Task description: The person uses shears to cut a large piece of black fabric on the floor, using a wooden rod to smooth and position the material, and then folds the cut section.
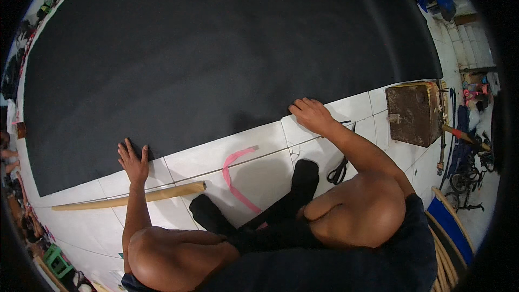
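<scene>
A large black sheet of smooth material [216, 59] lies spread over the tiled floor in front of me, its near edge running up to the right. My left hand [133, 162] rests on that edge, fingers spread and pressed down flat. Farther right, my right hand [312, 114] lies over the same edge with its fingers slightly bent and close together; nothing shows in it. Black-handled scissors [338, 174] lie on the tiles beside my right forearm, which hides part of them. Between my feet and the sheet a pink strip [230, 176] curves across the floor.
A long tan tube or roll [173, 191] lies under my left forearm. A worn brown block-like box [412, 113] stands at the sheet's right end. A green plastic stool [57, 261] is at lower left, a blue-panelled frame [451, 221] at lower right. Assorted items line both sides.
</scene>
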